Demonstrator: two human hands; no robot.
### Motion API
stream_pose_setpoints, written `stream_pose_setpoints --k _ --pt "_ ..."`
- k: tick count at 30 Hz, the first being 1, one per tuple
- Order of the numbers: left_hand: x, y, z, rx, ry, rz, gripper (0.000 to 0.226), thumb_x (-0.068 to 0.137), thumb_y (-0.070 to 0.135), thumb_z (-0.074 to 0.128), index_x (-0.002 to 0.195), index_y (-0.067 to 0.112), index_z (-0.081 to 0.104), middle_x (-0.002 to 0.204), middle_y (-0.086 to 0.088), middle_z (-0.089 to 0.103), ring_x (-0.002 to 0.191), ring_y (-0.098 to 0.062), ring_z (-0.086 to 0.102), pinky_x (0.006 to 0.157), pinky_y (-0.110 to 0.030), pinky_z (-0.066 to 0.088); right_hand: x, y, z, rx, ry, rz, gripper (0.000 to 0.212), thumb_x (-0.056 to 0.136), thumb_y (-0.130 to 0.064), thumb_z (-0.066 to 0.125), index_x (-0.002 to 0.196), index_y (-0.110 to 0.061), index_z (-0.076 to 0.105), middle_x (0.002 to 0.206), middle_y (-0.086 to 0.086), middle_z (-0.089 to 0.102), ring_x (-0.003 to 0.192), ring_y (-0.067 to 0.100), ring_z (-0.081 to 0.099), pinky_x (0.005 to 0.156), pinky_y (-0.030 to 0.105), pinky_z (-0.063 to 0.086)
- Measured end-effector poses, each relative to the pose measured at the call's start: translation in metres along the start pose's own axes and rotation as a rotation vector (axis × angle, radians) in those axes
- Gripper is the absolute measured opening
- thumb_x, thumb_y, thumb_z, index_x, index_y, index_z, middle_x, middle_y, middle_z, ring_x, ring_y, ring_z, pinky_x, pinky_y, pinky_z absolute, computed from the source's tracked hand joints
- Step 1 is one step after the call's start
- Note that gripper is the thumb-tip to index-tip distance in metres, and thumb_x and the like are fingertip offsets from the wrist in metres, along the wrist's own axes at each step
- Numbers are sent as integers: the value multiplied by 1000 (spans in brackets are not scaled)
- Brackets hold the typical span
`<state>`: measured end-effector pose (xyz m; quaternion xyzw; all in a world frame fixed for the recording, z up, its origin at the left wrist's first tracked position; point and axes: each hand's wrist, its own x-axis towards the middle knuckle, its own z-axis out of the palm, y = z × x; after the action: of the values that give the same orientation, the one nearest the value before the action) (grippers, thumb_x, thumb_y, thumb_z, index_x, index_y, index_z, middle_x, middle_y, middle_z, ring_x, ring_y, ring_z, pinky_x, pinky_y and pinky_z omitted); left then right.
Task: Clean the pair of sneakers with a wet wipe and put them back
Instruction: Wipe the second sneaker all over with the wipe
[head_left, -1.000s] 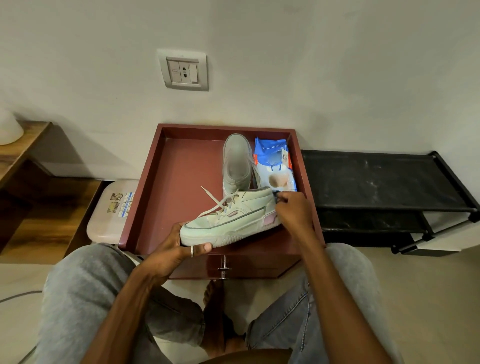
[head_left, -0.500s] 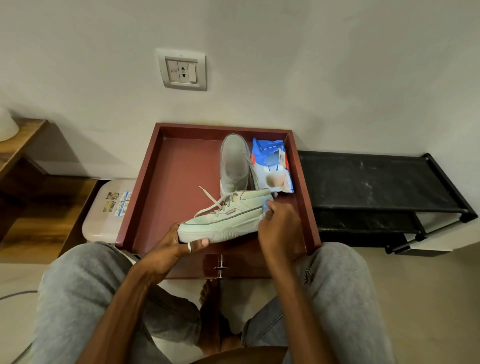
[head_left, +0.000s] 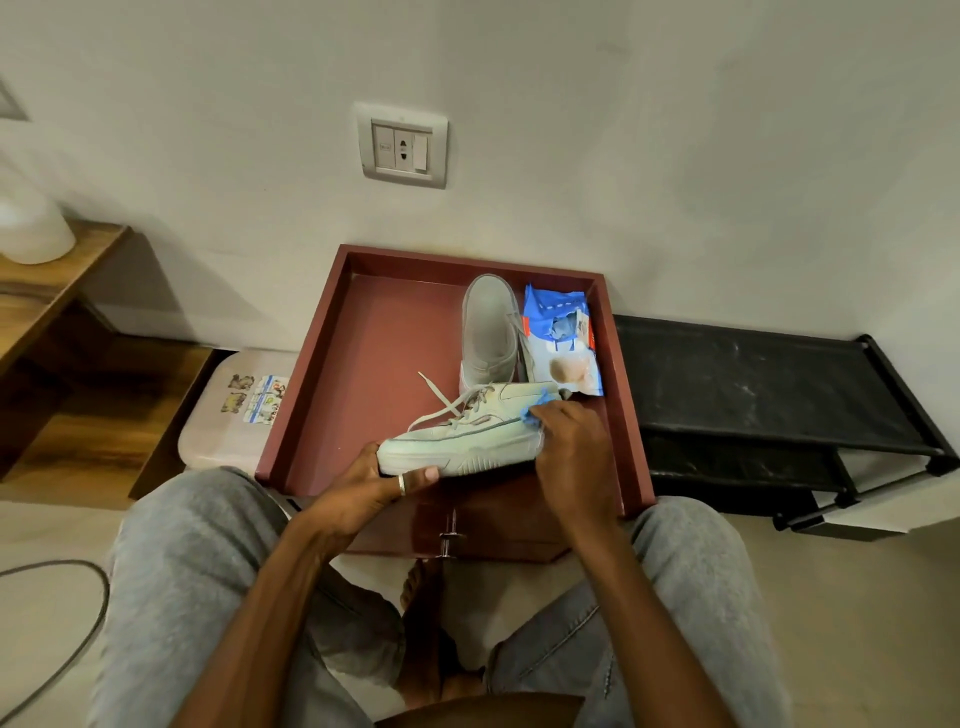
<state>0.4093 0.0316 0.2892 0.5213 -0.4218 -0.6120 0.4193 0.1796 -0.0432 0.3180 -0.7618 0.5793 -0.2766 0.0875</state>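
Observation:
A pale mint sneaker (head_left: 462, 441) lies sideways over the front of the dark red drawer (head_left: 363, 364), toe to the left. My left hand (head_left: 374, 480) grips its toe and sole from below. My right hand (head_left: 569, 441) presses a crumpled blue wet wipe (head_left: 537, 405) against the sneaker's heel side. The second sneaker (head_left: 489, 332) stands in the drawer behind, toe pointing to the wall. A blue pack of wet wipes (head_left: 563, 340) lies right of it, its flap open.
A black shoe rack (head_left: 753, 395) stands to the right of the drawer. A white bin lid with stickers (head_left: 234, 405) and a wooden shelf (head_left: 57, 291) are to the left. A cable (head_left: 78, 639) lies on the floor. My knees flank the drawer's front.
My right hand slid with the wipe from the heel's top edge down onto the heel side of the sneaker. The left hand kept its hold on the toe.

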Motion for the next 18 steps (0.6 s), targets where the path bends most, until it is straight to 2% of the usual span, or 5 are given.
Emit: stream_pose_setpoints --k 3,9,12,16,18 --pt "2 -4 -2 19 22 -16 55 86 20 80 137 14 61 133 3 70 124 -12 64 101 -19 50 -8 -15 7 38 4 -10 40 79 12 68 113 -8 72 110 8 71 104 22 65 90 24 51" --pt "4 -17 -13 -25 54 -72 84 70 37 95 140 14 54 135 -7 67 125 -21 64 108 -40 51 -45 -63 16 123 -119 -244 46 74 13 63 112 -10 72 107 2 68 103 17 57 88 23 49" --pt "2 -9 -7 24 19 -46 66 81 28 86 140 16 58 136 1 68 126 -14 63 106 -28 51 -19 -22 4 66 -111 -173 47 72 19 61 107 -10 74 106 4 70 102 20 61 90 20 45" --pt "0 -2 2 11 45 -11 43 89 13 71 131 17 64 125 8 73 112 -3 68 86 -11 51 10 21 -10 2 -42 -41 29 81 6 72 107 -7 73 106 10 72 98 23 67 88 40 58" --pt "-1 -1 3 7 50 -5 40 91 9 69 129 17 65 123 8 74 108 0 69 83 -9 50 5 13 -7 2 -20 -16 27 81 3 74 106 -6 73 104 10 72 96 22 67 85 39 59"
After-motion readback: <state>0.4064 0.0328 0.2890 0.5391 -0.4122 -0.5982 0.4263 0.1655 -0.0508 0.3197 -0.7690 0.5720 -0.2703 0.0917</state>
